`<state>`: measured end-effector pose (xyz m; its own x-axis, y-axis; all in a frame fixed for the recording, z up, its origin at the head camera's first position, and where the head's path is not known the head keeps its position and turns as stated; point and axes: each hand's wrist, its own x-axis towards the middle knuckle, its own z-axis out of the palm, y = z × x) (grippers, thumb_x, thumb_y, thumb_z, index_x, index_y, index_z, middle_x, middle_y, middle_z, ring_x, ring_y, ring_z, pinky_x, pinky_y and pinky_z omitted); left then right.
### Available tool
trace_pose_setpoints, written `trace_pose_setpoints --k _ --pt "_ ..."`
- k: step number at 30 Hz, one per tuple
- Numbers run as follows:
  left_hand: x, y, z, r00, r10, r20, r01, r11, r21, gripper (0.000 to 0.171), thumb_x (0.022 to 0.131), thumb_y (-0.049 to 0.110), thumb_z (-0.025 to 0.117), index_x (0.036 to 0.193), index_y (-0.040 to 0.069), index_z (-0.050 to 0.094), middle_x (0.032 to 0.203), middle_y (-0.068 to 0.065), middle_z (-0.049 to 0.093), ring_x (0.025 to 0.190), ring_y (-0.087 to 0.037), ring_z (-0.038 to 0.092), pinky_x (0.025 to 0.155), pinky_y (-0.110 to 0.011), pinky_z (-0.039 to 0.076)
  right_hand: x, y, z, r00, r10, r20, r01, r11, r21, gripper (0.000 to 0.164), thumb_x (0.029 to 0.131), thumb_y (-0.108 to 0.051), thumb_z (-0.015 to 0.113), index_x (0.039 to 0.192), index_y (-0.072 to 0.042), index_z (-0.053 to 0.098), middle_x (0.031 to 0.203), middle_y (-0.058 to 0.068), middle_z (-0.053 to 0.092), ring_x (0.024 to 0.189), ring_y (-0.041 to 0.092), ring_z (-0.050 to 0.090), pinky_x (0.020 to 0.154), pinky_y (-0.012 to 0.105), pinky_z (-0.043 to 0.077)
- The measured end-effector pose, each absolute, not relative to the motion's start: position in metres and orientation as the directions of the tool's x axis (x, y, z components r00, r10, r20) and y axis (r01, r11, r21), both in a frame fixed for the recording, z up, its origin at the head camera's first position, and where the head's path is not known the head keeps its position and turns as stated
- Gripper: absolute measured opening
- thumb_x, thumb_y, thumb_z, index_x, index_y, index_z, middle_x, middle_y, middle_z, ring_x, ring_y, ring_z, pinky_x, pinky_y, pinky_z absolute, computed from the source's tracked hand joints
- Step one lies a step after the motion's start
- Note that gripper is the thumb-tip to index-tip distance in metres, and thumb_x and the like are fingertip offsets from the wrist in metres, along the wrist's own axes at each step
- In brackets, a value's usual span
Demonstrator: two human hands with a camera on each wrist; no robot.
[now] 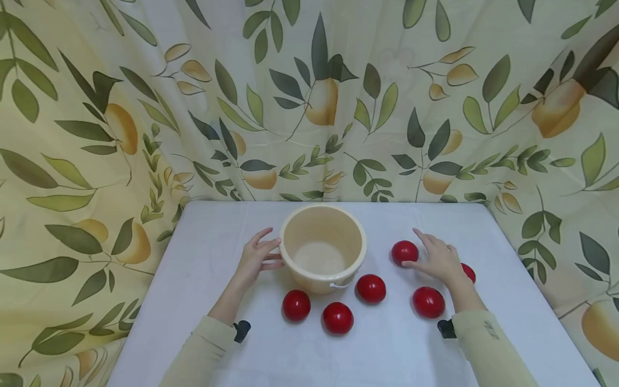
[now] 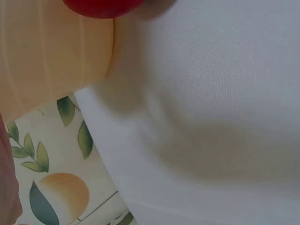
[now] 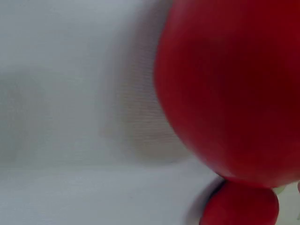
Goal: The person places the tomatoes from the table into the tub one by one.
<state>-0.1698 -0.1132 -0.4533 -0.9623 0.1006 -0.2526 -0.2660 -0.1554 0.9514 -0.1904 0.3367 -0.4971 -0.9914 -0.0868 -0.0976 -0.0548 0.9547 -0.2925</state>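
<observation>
A cream bucket (image 1: 319, 279) with a thin handle stands upright near the table's back edge, its inside showing no contents. My left hand (image 1: 252, 258) is at the bucket's left side, fingers extended and fingertips right at its rim. In the left wrist view the ribbed bucket wall (image 2: 56, 51) fills the upper left. Over on the right, my right hand (image 1: 437, 259) spreads thumb and fingers beside a glossy red ball (image 1: 404, 252), the thumb tip overlapping its lower edge. Another red ball (image 1: 428, 302) lies below that hand, filling much of the right wrist view.
Three more red balls lie in front of the bucket: a left one (image 1: 296, 306), a middle one (image 1: 337, 318) and a right one (image 1: 370, 289). Partly behind the right wrist is one more red ball (image 1: 468, 272). A leaf-print curtain (image 1: 377, 107) hangs behind the white table (image 1: 387, 355).
</observation>
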Motion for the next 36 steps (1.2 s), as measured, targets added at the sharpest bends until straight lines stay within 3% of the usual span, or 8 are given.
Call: trace_pose_setpoints --k 8,15,26,36 --pt "-0.168 -0.106 -0.456 -0.942 0.125 -0.311 -0.33 -0.175 0.928 0.051 0.085 0.013 0.064 0.131 0.006 0.044 0.096 -0.01 0.059 0.069 -0.021 0.066 0.064 -0.039 0.058 -0.19 0.336 -0.516 -0.982 -0.088 -0.165 -0.043 0.966 -0.255 0.104 0.065 -0.062 0.069 0.143 -0.008 0.025 0.134 0.028 0.034 0.122 0.048 0.028 0.095 0.073 0.017" --pt "-0.168 -0.101 -0.456 -0.941 0.149 -0.302 -0.328 -0.199 0.923 0.054 0.082 0.004 0.063 0.132 0.004 0.041 0.082 -0.003 0.06 0.063 -0.017 0.064 0.059 -0.037 0.058 -0.194 0.333 -0.522 -0.978 -0.075 -0.196 -0.023 0.966 -0.256 0.105 0.065 -0.057 0.072 0.14 -0.003 0.024 0.132 0.03 0.034 0.121 0.05 0.027 0.096 0.073 0.014" --pt "-0.167 -0.103 -0.452 -0.929 0.175 -0.326 -0.356 -0.184 0.916 0.055 0.084 -0.003 0.058 0.135 0.006 0.038 0.081 -0.003 0.06 0.064 -0.016 0.064 0.06 -0.038 0.058 -0.196 0.328 -0.522 -0.977 -0.065 -0.205 -0.011 0.967 -0.256 0.101 0.067 -0.049 0.075 0.139 0.002 0.026 0.129 0.032 0.038 0.12 0.05 0.03 0.098 0.072 0.015" --pt "-0.169 -0.104 -0.452 -0.926 0.194 -0.324 -0.355 -0.159 0.921 0.057 0.085 -0.003 0.058 0.137 0.004 0.035 0.08 -0.001 0.058 0.064 -0.015 0.064 0.059 -0.037 0.058 -0.203 0.324 -0.513 -0.982 -0.133 -0.137 -0.102 0.972 -0.213 0.096 0.066 -0.048 0.076 0.134 0.003 0.032 0.123 0.029 0.047 0.114 0.046 0.039 0.097 0.069 0.023"
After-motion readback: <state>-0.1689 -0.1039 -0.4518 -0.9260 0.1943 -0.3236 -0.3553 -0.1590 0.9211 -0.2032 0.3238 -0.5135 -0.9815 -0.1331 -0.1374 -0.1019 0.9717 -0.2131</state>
